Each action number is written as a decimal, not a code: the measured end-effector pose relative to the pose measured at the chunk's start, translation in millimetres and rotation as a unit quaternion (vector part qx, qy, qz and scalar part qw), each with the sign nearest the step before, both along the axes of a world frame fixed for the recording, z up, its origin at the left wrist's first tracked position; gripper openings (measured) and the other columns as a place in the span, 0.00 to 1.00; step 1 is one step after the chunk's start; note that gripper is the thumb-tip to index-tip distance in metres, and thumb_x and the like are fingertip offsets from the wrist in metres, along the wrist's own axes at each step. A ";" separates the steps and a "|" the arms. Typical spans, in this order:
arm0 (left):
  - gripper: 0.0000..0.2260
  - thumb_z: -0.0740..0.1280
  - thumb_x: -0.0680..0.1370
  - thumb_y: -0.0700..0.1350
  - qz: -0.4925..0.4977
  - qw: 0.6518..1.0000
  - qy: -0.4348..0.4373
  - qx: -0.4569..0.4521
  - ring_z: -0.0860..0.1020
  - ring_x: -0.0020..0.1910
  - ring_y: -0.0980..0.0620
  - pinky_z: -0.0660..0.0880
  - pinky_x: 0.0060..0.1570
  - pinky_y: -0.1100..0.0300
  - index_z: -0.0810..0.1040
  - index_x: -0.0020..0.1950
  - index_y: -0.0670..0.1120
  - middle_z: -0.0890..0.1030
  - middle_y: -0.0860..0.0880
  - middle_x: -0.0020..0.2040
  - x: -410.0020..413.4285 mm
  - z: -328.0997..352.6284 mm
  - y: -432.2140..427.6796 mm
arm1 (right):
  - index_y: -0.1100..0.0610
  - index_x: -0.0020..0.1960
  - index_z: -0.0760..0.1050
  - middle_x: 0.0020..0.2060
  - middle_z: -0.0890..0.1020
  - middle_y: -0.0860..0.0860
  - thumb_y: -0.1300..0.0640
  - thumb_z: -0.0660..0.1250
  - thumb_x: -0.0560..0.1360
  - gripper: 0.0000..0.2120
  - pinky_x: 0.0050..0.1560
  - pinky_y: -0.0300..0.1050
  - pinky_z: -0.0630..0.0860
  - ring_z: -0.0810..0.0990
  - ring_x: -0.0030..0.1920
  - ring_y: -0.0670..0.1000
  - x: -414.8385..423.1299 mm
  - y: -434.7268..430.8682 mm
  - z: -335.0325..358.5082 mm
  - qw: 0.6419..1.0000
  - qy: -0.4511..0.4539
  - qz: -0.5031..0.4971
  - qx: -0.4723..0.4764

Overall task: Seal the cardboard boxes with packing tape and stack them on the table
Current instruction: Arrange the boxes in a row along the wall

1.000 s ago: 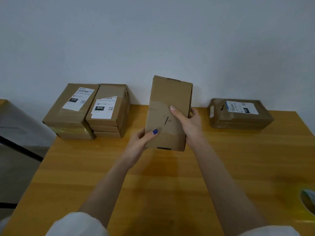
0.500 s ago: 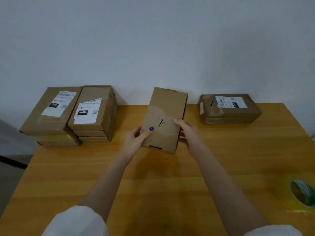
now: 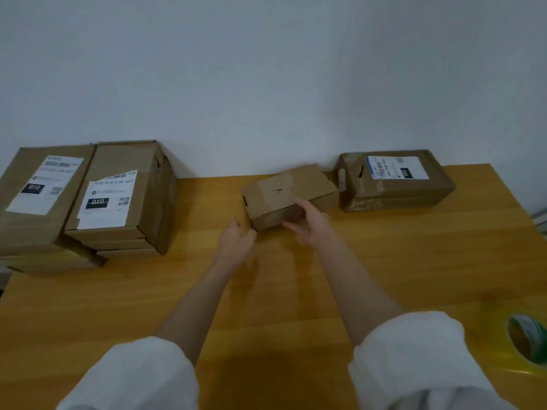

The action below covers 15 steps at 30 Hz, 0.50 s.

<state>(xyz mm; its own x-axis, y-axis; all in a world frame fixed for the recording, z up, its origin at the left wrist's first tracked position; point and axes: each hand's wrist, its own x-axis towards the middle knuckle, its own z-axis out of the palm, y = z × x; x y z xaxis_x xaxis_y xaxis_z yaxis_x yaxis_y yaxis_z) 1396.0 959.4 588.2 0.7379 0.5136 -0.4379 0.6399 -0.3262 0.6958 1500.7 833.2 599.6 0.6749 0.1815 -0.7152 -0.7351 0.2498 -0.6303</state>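
Resting near the far edge of the table [image 3: 296, 297], the unlabelled box [image 3: 281, 190] lies flat on its broad face, turned at an angle to the table edge. Its right end sits just beside the labelled box [image 3: 414, 190] that stands against the wall [image 3: 266, 69]; whether the two touch cannot be told.

Right hand [image 3: 310, 223]: positioned at the near long side of the unlabelled box, toward its right half. The thumb lies over the top edge and the fingers [image 3: 291, 227] reach along the near face below it, so the box side is pinched between them. The hand is motion-blurred, and finer detail of the grip cannot be read.

Left hand [image 3: 236, 241]: positioned at the near left corner of the unlabelled box, slightly in front of it. The fingers are loosely curved and hold nothing. The fingertips come up to the corner; contact cannot be confirmed because of blur.

The box therefore lies beyond both hands, with the right hand on its near side and the left hand at its corner.

Other items on the table:
- Two stacks of labelled boxes at the far left, the outer stack [image 3: 38, 202] and the inner stack [image 3: 118, 196], side by side.
- A tape roll [image 3: 527, 341] at the near right edge, well apart from both hands.
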 end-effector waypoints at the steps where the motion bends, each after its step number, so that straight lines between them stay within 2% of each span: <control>1: 0.26 0.59 0.81 0.47 -0.012 1.000 0.003 -0.009 0.71 0.63 0.47 0.71 0.59 0.54 0.56 0.76 0.41 0.65 0.47 0.72 4.0 -1.3 -2.4 | 0.62 0.67 0.63 0.64 0.71 0.61 0.61 0.72 0.73 0.27 0.44 0.55 0.82 0.76 0.59 0.63 3.7 3.0 -1.3 1.000 0.006 -0.005 -0.002; 5: 0.21 0.61 0.79 0.46 0.005 0.996 -0.020 -0.091 0.72 0.62 0.47 0.71 0.62 0.51 0.64 0.72 0.47 0.72 0.49 0.66 19.8 -3.2 -6.4 | 0.63 0.70 0.60 0.62 0.73 0.65 0.59 0.68 0.77 0.26 0.55 0.57 0.79 0.79 0.55 0.63 13.3 11.2 -13.7 0.998 0.017 0.032 -0.048; 7: 0.12 0.61 0.79 0.43 0.019 0.991 -0.044 -0.125 0.74 0.54 0.50 0.73 0.56 0.54 0.68 0.62 0.50 0.75 0.53 0.56 26.3 -2.6 -8.9 | 0.65 0.71 0.60 0.62 0.73 0.66 0.60 0.66 0.78 0.25 0.56 0.58 0.78 0.80 0.54 0.63 15.0 15.3 -16.5 0.997 0.019 0.046 -0.059; 8: 0.11 0.60 0.79 0.41 0.016 0.990 -0.058 -0.130 0.74 0.52 0.52 0.73 0.51 0.57 0.68 0.60 0.51 0.74 0.54 0.54 29.7 -1.4 -10.0 | 0.65 0.71 0.60 0.62 0.73 0.66 0.61 0.65 0.79 0.25 0.55 0.57 0.79 0.80 0.54 0.63 16.1 16.7 -16.7 0.997 0.017 0.044 -0.061; 10: 0.14 0.60 0.79 0.40 0.006 0.986 -0.084 -0.141 0.73 0.53 0.53 0.70 0.46 0.61 0.71 0.63 0.50 0.75 0.53 0.56 37.8 -0.3 -12.0 | 0.64 0.72 0.59 0.62 0.72 0.67 0.62 0.64 0.79 0.25 0.55 0.56 0.79 0.80 0.55 0.62 21.8 17.6 -16.1 0.998 0.014 0.022 -0.052; 15: 0.26 0.63 0.78 0.43 -0.009 0.984 -0.060 -0.165 0.67 0.67 0.52 0.66 0.65 0.56 0.61 0.75 0.46 0.68 0.50 0.71 47.0 -0.4 -13.0 | 0.62 0.72 0.60 0.66 0.67 0.69 0.67 0.62 0.78 0.24 0.56 0.56 0.76 0.74 0.62 0.66 30.3 9.6 -11.8 0.999 0.028 -0.019 0.041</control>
